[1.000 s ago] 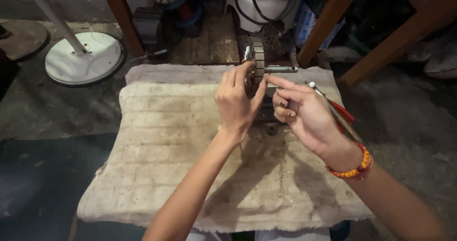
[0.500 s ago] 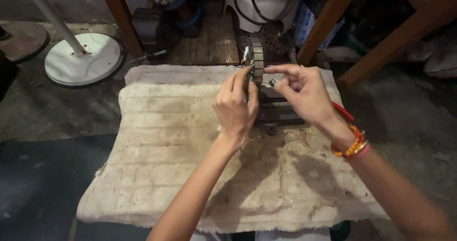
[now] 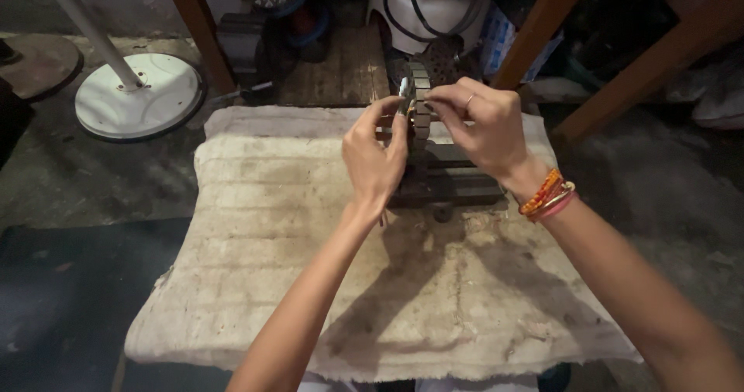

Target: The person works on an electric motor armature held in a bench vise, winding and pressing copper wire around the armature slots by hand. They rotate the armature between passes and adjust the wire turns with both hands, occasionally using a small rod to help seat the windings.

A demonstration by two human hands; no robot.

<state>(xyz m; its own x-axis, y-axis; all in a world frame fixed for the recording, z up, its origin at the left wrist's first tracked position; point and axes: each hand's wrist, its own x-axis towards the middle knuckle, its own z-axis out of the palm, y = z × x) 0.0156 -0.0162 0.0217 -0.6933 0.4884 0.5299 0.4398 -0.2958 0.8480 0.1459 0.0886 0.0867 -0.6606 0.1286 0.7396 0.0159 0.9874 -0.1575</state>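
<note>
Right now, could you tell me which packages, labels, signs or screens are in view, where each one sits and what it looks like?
Printed package: at the top of the view, right of the white domed object and behind the slanting wooden leg; flat-sided, blue and white, partly hidden.
No signs or screens show.
The left hand and right hand hold a ridged metal wheel, which bears no label that I can see.

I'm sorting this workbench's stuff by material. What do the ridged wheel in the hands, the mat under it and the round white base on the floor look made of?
Ridged wheel: likely metal, dull grey with a faint sheen. Mat: coarse woven cloth, matte, stained, frayed at the edges. Round white base: smooth painted metal or plastic; cannot tell which.
</note>
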